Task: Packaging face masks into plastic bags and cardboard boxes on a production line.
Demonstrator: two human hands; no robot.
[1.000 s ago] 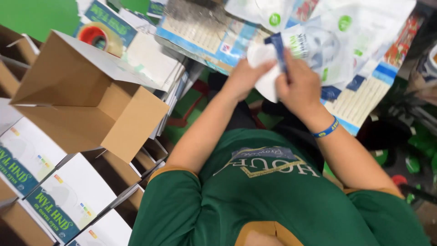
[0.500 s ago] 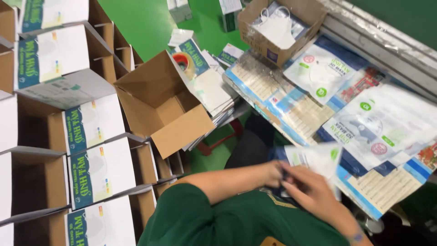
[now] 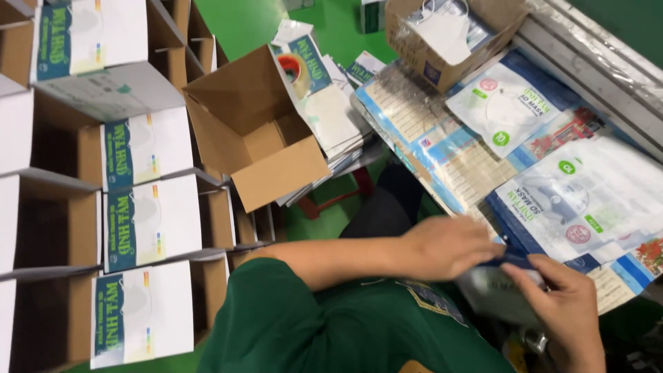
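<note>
On the left, rows of white cartons w/ green-blue labels (image 3: pixel 141 221) stand open side by side on the green floor (image 3: pixel 242 24). Next to them an open brown box (image 3: pixel 252 131) tips on its side, nothing in it, & a roll of tape (image 3: pixel 295 69) lies on a stack of flat white packs (image 3: pixel 331 121) just behind it. In the middle, the person's green sleeve (image 3: pixel 290 324) & bare arm reach across to the right. The left hand (image 3: pixel 445 245) is curled, fingers pinching the top edge of a white mask pouch w/ a blue strip (image 3: pixel 494 283). The right hand (image 3: pixel 563 307) grips the same pouch from the other side, fingers bent over it. The pouch sits between both hands, low, in front of the chest; it's blurry. Past the hands, more mask pouches (image 3: pixel 507 114) lie spread over blue-and-cream sheets (image 3: pixel 442 148), overlapping. At the top, a small brown box w/ loose white masks (image 3: pixel 449 31) sits by a grey rail (image 3: pixel 594 62).
</note>
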